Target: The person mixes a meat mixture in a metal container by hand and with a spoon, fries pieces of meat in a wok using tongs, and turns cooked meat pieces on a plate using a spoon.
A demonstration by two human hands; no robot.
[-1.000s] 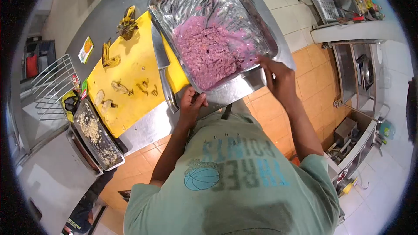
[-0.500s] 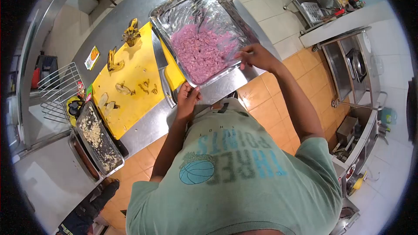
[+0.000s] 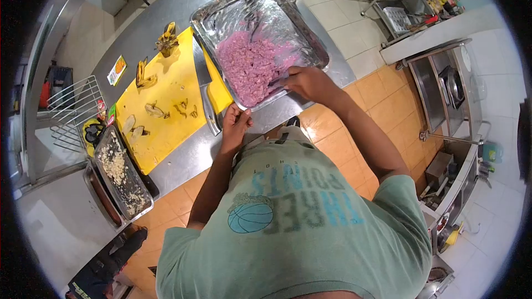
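Observation:
A rectangular metal tray (image 3: 210, 33) holds a pink, lumpy mash (image 3: 249, 63) heaped at its near end, with smears over the rest of the bottom. At the tray's near left corner, my left hand (image 3: 236, 124) is closed with its fingertips on the rim. My right hand (image 3: 310, 84) is closed over the tray's right side, gripping a thin metal utensil (image 3: 274, 83) at the edge of the mash. Most of the utensil is hidden by the hand, so its exact kind is unclear. A large knife (image 3: 204, 86) lies left of the tray.
Banana peels (image 3: 145, 75) and scraps lie on a yellow cutting board (image 3: 166, 147). A second tray (image 3: 138, 180) with pale crumbs stands at the left, beside a wire rack (image 3: 75, 111). Another person's dark clothing (image 3: 105, 266) shows at lower left.
My right hand has moved left and slightly down, from the tray's right rim in over the mash. My left hand stays at the near corner.

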